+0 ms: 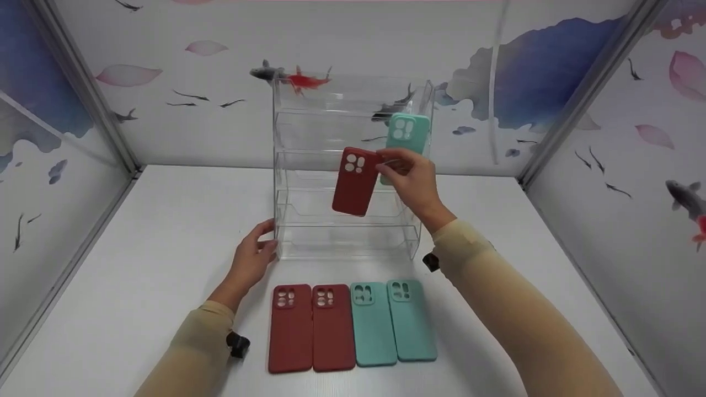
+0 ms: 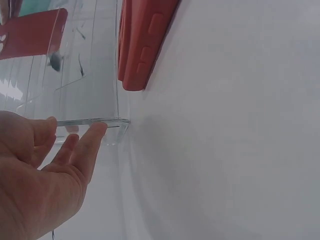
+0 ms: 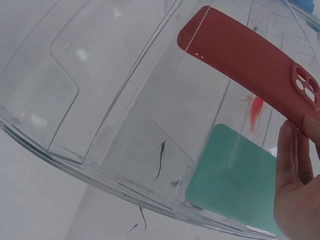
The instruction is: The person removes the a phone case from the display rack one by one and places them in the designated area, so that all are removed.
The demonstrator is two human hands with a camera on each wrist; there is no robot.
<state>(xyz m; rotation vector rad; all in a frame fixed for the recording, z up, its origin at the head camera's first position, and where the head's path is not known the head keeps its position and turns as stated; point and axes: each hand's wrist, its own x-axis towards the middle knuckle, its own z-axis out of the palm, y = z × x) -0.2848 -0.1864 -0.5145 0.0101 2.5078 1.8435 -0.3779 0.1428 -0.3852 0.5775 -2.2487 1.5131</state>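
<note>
My right hand [image 1: 413, 179] pinches a red phone case [image 1: 356, 184] by its upper right edge, between thumb and fingers. The case hangs tilted in front of a clear tiered rack [image 1: 347, 242]. Behind that hand, a mint-green phone case [image 1: 409, 129] stands on the right side of the rack, partly covered. My left hand [image 1: 251, 262] is at the lower left of the rack; in the left wrist view its fingertips [image 2: 97, 131] touch the outer side of the clear panel. The right wrist view shows the held red case above the green one.
On the white table [image 1: 165, 248], before the rack, lie two red cases [image 1: 290, 336] [image 1: 333, 336] and two mint-green cases [image 1: 375, 333] [image 1: 413, 328] in a row. Printed walls [image 1: 193, 127] enclose the table at the back and sides.
</note>
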